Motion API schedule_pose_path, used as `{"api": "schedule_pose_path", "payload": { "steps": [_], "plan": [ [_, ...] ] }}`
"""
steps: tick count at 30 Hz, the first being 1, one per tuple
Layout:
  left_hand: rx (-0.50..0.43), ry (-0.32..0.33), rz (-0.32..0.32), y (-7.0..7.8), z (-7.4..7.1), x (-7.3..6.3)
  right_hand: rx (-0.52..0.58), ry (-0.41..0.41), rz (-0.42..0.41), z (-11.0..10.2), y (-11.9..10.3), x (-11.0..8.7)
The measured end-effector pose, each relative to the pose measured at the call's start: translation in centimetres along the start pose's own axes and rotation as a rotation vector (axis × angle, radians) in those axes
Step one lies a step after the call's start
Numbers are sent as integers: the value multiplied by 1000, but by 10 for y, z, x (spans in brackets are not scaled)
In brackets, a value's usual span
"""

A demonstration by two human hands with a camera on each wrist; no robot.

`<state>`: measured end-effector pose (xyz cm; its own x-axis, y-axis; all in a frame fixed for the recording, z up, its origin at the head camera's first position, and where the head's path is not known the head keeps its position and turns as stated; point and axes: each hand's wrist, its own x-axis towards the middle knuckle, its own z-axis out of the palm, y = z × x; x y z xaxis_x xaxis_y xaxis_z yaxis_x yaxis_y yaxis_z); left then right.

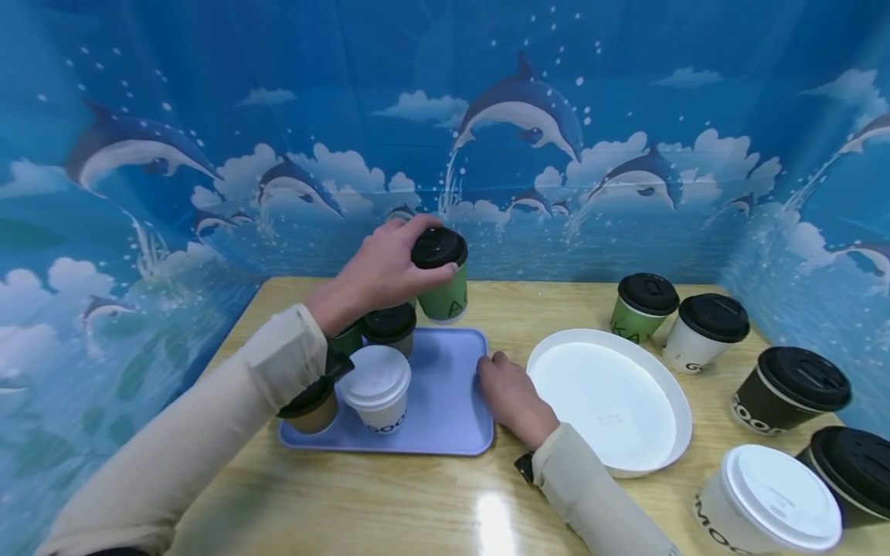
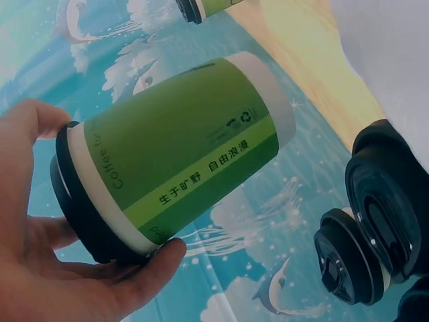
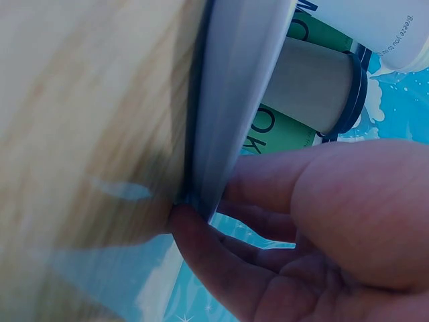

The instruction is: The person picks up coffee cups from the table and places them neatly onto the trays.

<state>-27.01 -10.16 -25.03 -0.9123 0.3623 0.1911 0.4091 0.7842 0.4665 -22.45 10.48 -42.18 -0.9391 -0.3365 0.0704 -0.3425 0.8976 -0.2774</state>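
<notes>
My left hand [image 1: 389, 262] grips a green paper coffee cup [image 1: 445, 293] by its black lid. In the left wrist view, thumb and fingers surround the lid and the cup [image 2: 181, 147] lies sideways across the picture. It hangs over the back edge of a lavender tray [image 1: 452, 394]. My right hand [image 1: 514, 398] pinches that tray's right rim [image 3: 234, 87]. On the tray's left half stand a white cup [image 1: 378, 386], a brown cup [image 1: 313, 413], a black-lidded cup [image 1: 391, 324] and a green one [image 1: 348, 340], partly hidden by my left arm.
A round white dish [image 1: 608, 409] lies right of the tray. Along the table's right side stand a green cup [image 1: 643, 309], a white black-lidded cup [image 1: 702, 336], dark cups [image 1: 786, 394] and a white-lidded cup [image 1: 765, 502]. A dolphin-print curtain [image 1: 417, 116] hangs behind.
</notes>
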Motion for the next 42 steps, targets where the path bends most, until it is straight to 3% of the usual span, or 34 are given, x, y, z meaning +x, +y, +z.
{"api": "schedule_pose_path", "payload": {
  "steps": [11,22,30,42],
  "plan": [
    [26,-144,-63,-1,14,7,6,-6,1,-1,-1,2],
    [210,-208,30,-9,32,15,-3,-24,19,-2,-1,2],
    [259,-299,25,-12,44,19,13,-43,41,-2,-1,3],
    [312,-462,46,-13,47,23,5,-2,10,0,-1,2]
  ]
}}
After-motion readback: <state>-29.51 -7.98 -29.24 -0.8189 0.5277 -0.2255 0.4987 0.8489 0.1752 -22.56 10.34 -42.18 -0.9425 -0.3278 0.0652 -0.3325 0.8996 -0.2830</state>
